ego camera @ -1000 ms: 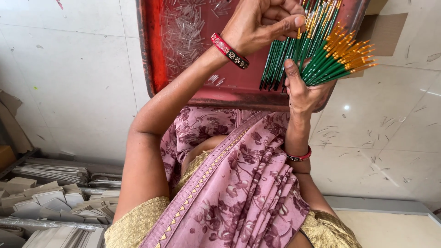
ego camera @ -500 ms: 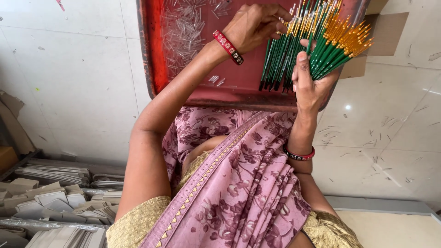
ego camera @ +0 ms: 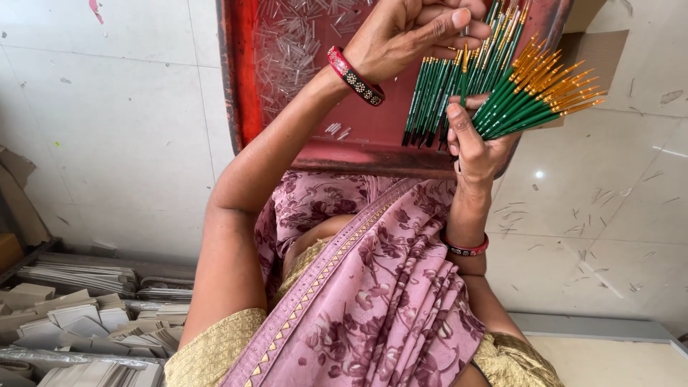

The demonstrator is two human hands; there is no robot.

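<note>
My right hand [ego camera: 476,140] grips a fanned bundle of thin green brushes [ego camera: 502,93] with gold ferrules, held over a red tray [ego camera: 236,86]. My left hand [ego camera: 405,32], with a red bangle on its wrist, is closed at the top of the bundle. Its thumb and fingers pinch the end of one green brush [ego camera: 464,43]. Whether a small cap sits between those fingers cannot be told. Many small clear plastic tubes [ego camera: 297,43] lie scattered in the tray.
The tray rests against my lap, which is covered in pink flowered cloth [ego camera: 373,301], on a pale tiled floor [ego camera: 122,129]. Stacks of flat grey card pieces [ego camera: 79,315] lie at the lower left. A brown cardboard piece [ego camera: 595,50] lies by the tray's right side.
My left hand has shifted slightly along the top of the bundle, still pinching. My right hand rose a little, then settled back with the fan of brushes.
</note>
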